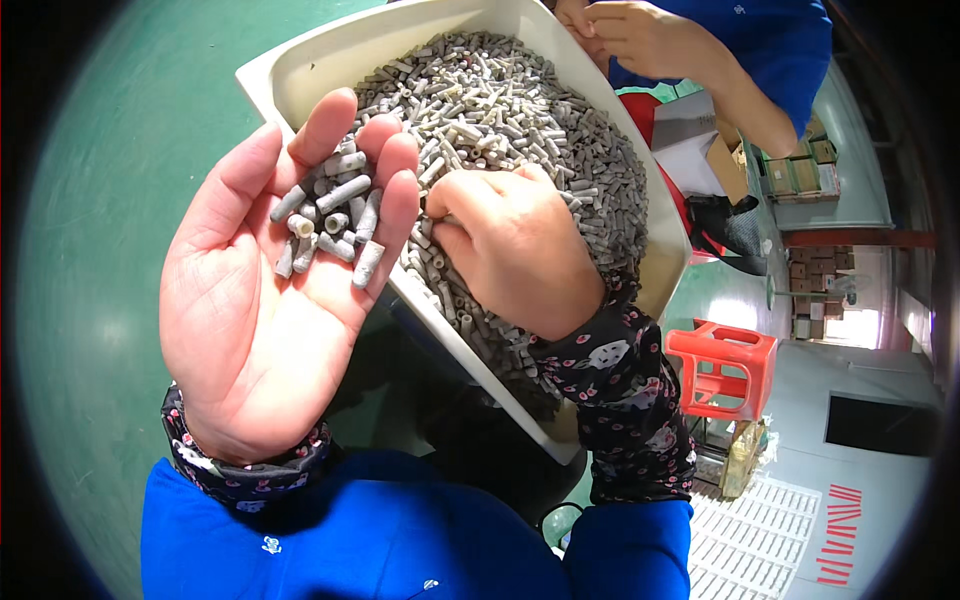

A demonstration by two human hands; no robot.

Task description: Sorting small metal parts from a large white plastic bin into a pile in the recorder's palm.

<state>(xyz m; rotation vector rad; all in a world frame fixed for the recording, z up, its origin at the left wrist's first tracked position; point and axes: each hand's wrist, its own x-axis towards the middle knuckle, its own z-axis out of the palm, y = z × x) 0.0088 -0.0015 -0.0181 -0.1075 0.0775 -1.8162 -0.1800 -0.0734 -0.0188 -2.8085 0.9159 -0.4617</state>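
My left hand (265, 290) is held palm up, cupped under several small grey cylindrical pieces (330, 215) lying on its fingers. My right hand (515, 250) rests knuckles up in a white tray (300, 75) heaped with many of the same grey cylinders (500, 100), its fingertips curled into the pile beside my left fingers. I cannot tell whether it grips any pieces. Both wrists wear dark floral sleeve covers over blue sleeves.
Another person's hands (640, 35) in blue sleeves work at the tray's far right edge. A red plastic stool (725, 365) stands on the green floor to the right. Stacked cardboard boxes (800, 175) sit further right.
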